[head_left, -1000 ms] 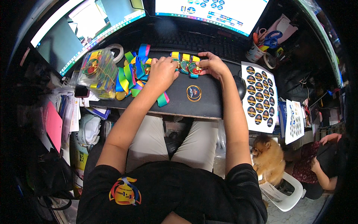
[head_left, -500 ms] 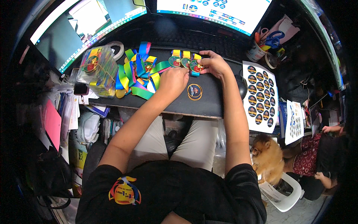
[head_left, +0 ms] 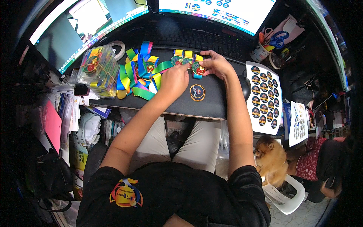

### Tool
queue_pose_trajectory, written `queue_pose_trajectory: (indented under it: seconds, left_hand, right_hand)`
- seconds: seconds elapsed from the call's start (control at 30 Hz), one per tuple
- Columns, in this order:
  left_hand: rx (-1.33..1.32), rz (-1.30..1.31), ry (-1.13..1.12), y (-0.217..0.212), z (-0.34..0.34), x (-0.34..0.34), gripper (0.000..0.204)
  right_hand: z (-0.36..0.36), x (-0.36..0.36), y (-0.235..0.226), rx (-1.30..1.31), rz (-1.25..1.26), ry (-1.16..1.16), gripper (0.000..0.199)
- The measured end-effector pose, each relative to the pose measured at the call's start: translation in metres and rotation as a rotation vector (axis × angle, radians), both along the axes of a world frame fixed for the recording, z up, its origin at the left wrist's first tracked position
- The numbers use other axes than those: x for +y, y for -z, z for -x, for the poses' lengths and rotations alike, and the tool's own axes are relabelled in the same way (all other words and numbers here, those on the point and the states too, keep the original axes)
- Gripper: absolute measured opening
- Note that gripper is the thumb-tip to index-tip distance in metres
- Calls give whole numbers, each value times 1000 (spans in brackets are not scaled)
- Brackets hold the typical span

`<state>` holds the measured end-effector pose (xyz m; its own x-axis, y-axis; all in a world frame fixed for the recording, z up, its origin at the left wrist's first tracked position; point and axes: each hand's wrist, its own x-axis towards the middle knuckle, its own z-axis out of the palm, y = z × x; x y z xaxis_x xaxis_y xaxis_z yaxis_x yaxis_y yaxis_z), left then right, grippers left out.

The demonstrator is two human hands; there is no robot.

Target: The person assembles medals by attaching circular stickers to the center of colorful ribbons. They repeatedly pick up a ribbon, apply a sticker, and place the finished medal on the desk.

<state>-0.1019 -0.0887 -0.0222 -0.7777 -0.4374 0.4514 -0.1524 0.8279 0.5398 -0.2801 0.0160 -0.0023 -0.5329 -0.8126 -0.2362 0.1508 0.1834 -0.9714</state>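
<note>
Three round medals lie in a row at the desk's far middle, each with a yellow and blue ribbon: a left medal (head_left: 176, 60), a middle medal (head_left: 187, 60) and a right medal (head_left: 197, 68). My right hand (head_left: 217, 66) holds the right medal at its right edge, thumb on its face and index finger bent above it. My left hand (head_left: 174, 80) is closed, fingertips over the lower part of the left and middle medals; whatever it pinches is hidden. Closer to me lies a round dark sticker or disc (head_left: 197, 91) ringed by rubber bands (head_left: 198, 100).
Tangled ribbons with medals (head_left: 138, 72) lie left, beside a clear box of packed medals (head_left: 96, 64). A sheet of round stickers (head_left: 264, 100) lies right, near a mouse (head_left: 244, 87). A keyboard (head_left: 211, 43) stands behind. A small dog (head_left: 272, 160) and another person (head_left: 314, 159) are at right.
My left hand has shifted slightly left and up over the medals. The right hand stays at the right medal. The other person at right has moved an arm.
</note>
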Motion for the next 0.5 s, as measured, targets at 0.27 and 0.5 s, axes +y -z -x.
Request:
queue_pose_trajectory:
  seconds: [0.27,0.5]
  left_hand:
    - [-25,36,-59,-2,9,-3,20]
    - [-78,47,-50,-9,9,-7,19]
  right_hand:
    - [-1,5,-7,12,-32,46,55]
    - [7,-2,-4,166,-116,140,50]
